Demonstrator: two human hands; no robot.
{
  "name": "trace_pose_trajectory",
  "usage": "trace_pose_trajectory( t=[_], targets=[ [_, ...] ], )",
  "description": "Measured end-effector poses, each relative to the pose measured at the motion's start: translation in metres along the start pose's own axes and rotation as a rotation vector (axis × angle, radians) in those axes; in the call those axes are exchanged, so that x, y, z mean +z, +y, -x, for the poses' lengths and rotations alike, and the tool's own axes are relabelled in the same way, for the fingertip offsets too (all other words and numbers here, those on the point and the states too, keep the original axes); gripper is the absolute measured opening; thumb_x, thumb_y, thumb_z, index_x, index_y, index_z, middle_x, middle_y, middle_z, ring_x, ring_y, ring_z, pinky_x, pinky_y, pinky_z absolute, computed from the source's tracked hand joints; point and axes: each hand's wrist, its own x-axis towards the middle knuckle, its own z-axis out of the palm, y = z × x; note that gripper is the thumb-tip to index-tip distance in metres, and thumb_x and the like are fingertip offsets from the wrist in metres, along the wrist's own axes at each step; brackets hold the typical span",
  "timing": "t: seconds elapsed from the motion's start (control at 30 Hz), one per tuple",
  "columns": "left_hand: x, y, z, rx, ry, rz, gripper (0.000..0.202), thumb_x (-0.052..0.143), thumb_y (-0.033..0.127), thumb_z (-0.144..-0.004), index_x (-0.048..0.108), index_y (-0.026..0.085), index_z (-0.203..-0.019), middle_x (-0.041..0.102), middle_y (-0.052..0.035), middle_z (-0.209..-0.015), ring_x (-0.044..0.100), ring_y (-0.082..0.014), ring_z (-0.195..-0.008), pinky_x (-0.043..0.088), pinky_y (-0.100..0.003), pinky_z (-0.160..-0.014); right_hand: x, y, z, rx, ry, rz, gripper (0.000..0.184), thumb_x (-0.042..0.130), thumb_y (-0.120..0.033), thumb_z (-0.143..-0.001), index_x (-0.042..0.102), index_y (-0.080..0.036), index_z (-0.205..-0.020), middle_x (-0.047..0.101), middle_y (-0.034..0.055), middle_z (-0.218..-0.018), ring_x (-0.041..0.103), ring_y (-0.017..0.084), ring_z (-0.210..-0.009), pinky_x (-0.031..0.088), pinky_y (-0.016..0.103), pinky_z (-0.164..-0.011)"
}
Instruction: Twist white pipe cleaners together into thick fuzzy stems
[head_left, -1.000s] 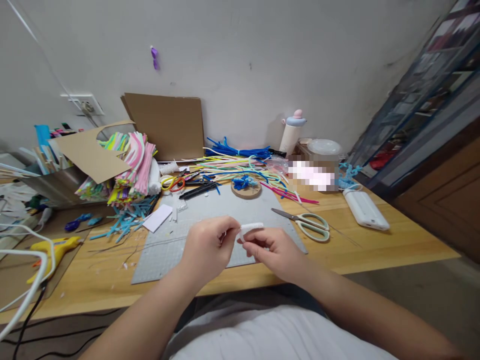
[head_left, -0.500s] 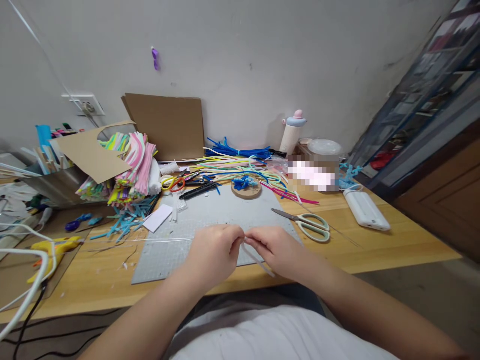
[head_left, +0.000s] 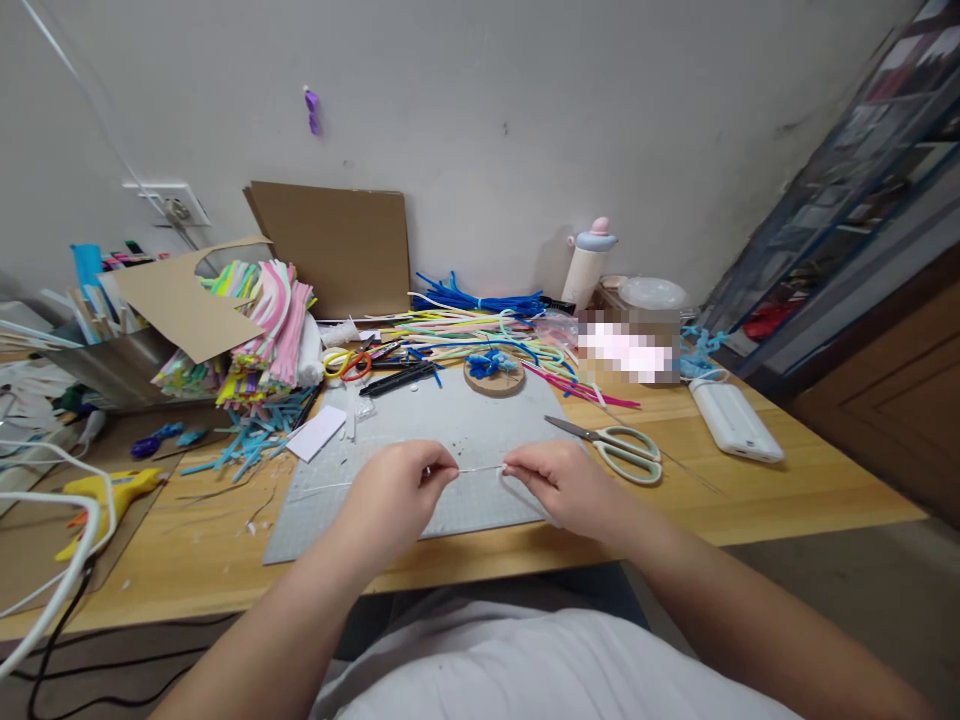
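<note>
Both hands hover over the grey cutting mat point(head_left: 465, 420) at the table's front edge. My left hand point(head_left: 394, 495) is closed in a pinch on one end of a thin bare wire point(head_left: 480, 468). My right hand point(head_left: 559, 480) pinches the other end, where a white pipe cleaner point(head_left: 525, 495) curls down under its fingers. The wire runs taut and level between the two hands. Scissors with pale green handles point(head_left: 615, 445) lie on the table just right of my right hand.
Heaps of coloured pipe cleaners point(head_left: 262, 340) and loose ones point(head_left: 480, 330) lie at the back. A wooden disc with blue bits point(head_left: 493, 372), a white power bank point(head_left: 735, 420), a bottle point(head_left: 589, 265), cardboard sheets point(head_left: 337, 250) and a yellow glue gun point(head_left: 105, 495) stand around the mat.
A second ago my hands were close together on a white pipe cleaner. They have since drawn apart, and a bare wire now shows stretched between them.
</note>
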Motion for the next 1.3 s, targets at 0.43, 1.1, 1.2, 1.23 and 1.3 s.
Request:
trace_pose_trajectory(
  t=[0.43,1.1,1.2,1.23,1.3],
  targets=[
    [0.0,-0.004,0.002,-0.06,0.032,0.208,0.014,0.055,0.023,-0.077,0.067,0.019,-0.071,0.063,0.0019,-0.061,0.052,-0.0113,-0.055,0.038,-0.021,-0.052,0.013,0.012,0.011,0.225,0.307,-0.37,0.043,0.05,-0.036,-0.088,0.043,-0.02,-0.127,0.062,0.0088,-0.11,0.057,0.019,-0.1,0.044,0.033,-0.085],
    [-0.003,-0.008,0.007,0.043,0.168,-0.043,0.013,0.052,0.016,-0.08,0.063,0.02,-0.074,0.065,0.0002,-0.072,0.057,-0.0137,-0.067,0.038,-0.024,-0.059,0.007,-0.024,0.016,-0.14,0.212,0.221,0.02,0.042,-0.022,-0.091,0.062,-0.019,-0.097,0.062,0.006,-0.075,0.056,0.017,-0.071,0.038,0.028,-0.062],
    [-0.007,-0.006,0.011,0.187,0.084,-0.139,0.018,0.049,0.013,-0.081,0.063,0.021,-0.074,0.064,0.0008,-0.074,0.057,-0.0121,-0.066,0.036,-0.023,-0.058,-0.014,-0.026,0.009,-0.2,0.188,0.274,0.02,0.045,-0.026,-0.091,0.064,-0.02,-0.092,0.063,0.0045,-0.072,0.056,0.016,-0.069,0.036,0.027,-0.062],
    [-0.008,-0.005,0.013,0.232,0.059,-0.136,0.019,0.049,0.012,-0.082,0.064,0.021,-0.075,0.064,0.0008,-0.073,0.056,-0.0116,-0.065,0.036,-0.023,-0.057,-0.021,-0.026,0.005,-0.207,0.173,0.244,0.02,0.045,-0.026,-0.091,0.065,-0.021,-0.091,0.064,0.0039,-0.073,0.056,0.015,-0.069,0.037,0.027,-0.062],
    [-0.01,-0.005,0.015,0.296,0.033,-0.087,0.02,0.047,0.013,-0.083,0.064,0.021,-0.077,0.064,0.0005,-0.072,0.056,-0.011,-0.065,0.036,-0.022,-0.057,-0.032,-0.022,-0.003,-0.205,0.134,0.127,0.019,0.047,-0.026,-0.09,0.065,-0.021,-0.09,0.066,0.0028,-0.078,0.058,0.014,-0.073,0.039,0.026,-0.064]
  ],
)
